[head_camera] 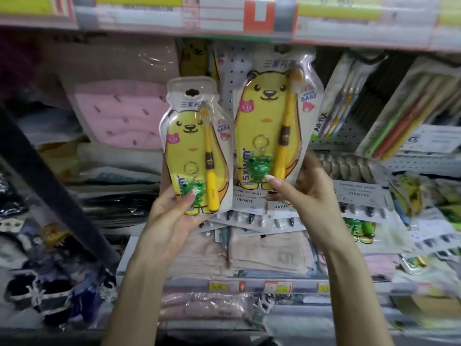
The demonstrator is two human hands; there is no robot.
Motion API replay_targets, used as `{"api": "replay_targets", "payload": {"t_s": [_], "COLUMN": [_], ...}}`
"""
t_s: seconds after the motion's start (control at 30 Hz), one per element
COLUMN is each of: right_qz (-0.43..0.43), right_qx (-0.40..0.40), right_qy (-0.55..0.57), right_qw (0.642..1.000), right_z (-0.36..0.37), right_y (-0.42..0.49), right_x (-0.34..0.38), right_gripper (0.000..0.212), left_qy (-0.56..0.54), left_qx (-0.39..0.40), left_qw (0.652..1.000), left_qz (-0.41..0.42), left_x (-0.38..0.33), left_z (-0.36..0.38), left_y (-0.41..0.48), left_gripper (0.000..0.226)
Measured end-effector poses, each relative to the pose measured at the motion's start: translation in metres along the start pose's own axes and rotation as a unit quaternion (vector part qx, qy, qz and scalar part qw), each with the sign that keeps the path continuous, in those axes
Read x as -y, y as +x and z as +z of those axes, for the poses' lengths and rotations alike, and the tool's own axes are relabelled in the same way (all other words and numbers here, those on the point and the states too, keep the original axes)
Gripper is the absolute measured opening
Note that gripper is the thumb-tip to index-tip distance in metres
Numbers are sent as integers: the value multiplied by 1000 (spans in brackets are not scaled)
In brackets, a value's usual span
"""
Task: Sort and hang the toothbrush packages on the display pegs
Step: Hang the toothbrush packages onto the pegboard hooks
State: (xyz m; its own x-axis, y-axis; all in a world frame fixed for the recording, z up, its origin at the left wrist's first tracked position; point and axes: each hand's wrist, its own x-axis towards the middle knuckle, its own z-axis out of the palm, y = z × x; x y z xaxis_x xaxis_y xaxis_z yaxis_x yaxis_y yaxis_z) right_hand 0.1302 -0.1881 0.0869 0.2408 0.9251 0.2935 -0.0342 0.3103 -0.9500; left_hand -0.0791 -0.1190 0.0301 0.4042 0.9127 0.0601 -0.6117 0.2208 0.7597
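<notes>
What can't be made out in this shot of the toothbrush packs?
Head view:
- Peg behind the right package: hidden by its top, so hung or not is unclear.
- Left hand: its fingers lie behind the left package.
- Top shelf labels: blurred.

Yellow bear-print toothbrush packages [195, 156], green frog keychains [261, 167], yellow toothbrushes [287, 116], pink spotted towel [119, 113]

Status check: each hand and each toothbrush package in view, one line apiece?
left hand: grips left toothbrush package at its bottom.
right hand: pinches right toothbrush package at its lower edge.
left toothbrush package: upright, not hung.
right toothbrush package: upright, top at pegboard; hung or not, cannot tell.
</notes>
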Motion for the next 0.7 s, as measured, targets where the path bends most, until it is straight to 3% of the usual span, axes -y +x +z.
{"api": "replay_targets", "payload": {"t_s": [0.33, 0.5, 0.7], "right_qz": [14, 14, 4], "right_qx": [-108, -109, -95], "right_qy": [50, 97, 113], "right_qw": [993, 989, 989], "right_z": [6, 8, 4], "right_y": [2, 0, 0], "right_x": [-22, -27, -27], "right_gripper": [30, 26, 42], "left_qy": [10, 15, 6], "left_qx": [19, 18, 43], "left_qw": [1000, 1000, 999], "left_qz": [4, 5, 6], "left_x": [-3, -7, -7], "left_z": [0, 0, 5], "left_y": [-1, 2, 5], "left_gripper": [54, 54, 49]}}
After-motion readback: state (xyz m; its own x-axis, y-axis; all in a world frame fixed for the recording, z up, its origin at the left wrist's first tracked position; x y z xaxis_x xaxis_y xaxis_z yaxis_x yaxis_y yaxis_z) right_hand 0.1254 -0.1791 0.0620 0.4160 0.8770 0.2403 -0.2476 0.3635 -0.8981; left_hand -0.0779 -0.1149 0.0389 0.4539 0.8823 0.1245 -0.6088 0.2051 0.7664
